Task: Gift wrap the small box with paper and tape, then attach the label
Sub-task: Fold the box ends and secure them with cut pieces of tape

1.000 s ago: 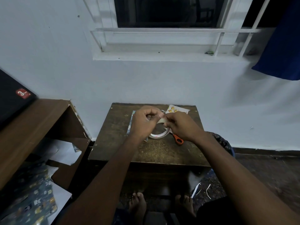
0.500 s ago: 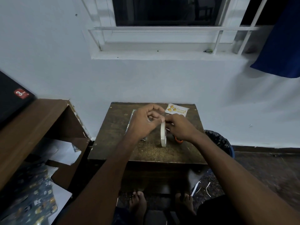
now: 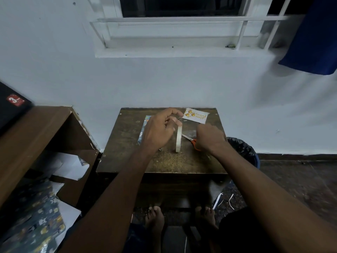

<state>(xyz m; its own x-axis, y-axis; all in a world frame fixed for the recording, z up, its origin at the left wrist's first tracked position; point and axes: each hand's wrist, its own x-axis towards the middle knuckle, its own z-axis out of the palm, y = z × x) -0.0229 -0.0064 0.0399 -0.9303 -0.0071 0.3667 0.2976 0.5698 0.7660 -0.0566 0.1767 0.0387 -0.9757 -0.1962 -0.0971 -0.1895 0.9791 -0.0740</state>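
The left hand (image 3: 160, 130) is pinching the tape roll (image 3: 178, 138) upright on the surface (image 3: 127, 143); the right hand (image 3: 209, 137) is curling over the scissors (image 3: 190, 140), grip unclear. The box is lying hidden beneath the left hand, the label (image 3: 196, 115) behind. Best keeping the strip taut while cutting.

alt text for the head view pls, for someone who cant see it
A person's left hand holds a tape roll upright on a small wooden table while the right hand reaches onto orange-handled scissors. A label lies at the table's far edge.
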